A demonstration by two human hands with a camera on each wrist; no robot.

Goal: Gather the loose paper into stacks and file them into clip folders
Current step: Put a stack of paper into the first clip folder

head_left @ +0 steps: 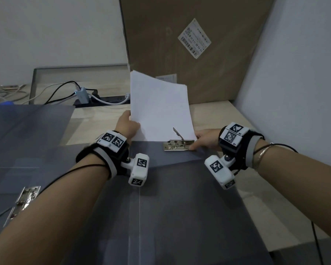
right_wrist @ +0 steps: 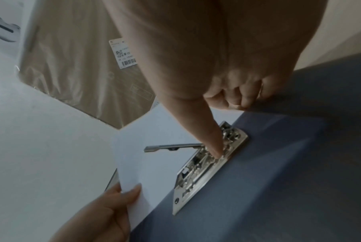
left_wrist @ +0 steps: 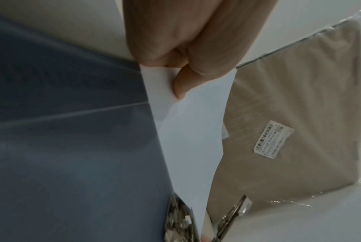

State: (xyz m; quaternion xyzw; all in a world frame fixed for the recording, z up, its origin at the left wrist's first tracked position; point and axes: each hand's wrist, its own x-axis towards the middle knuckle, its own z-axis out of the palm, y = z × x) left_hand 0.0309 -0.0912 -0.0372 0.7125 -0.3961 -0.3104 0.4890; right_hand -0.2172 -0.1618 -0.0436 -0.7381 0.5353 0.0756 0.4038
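The person leaned over a pale wooden surface (head_left: 214,115) with a grey clip folder (head_left: 172,188) lying open in front of them. Their left hand (head_left: 127,125) gripped a stack of white paper (head_left: 161,108) by its left edge, thumb on the top sheet and fingers curled beneath, so the far end of the stack rose off the surface while the near edge sat at the folder's metal clip (head_left: 178,145). From the left wrist view the thumb (left_wrist: 181,85) pinched the sheets close to their corner.

The right hand (head_left: 206,139) was at the right end of the clip. Its index finger (right_wrist: 204,134) stretched out with the tip pressed on the mechanism, and the other fingers (right_wrist: 237,96) were curled in against the palm, holding nothing. The clip's lever (right_wrist: 173,147) stood raised above the paper.

A second grey folder (head_left: 27,134) lay open to the left, its own clip (head_left: 23,201) near the person's left forearm. Behind the paper a large brown cardboard package (head_left: 199,48) with a barcode label (head_left: 194,38) leaned against the wall. Along the back of the surface sat a power strip (head_left: 105,100) with cables and a small adapter (head_left: 81,93).
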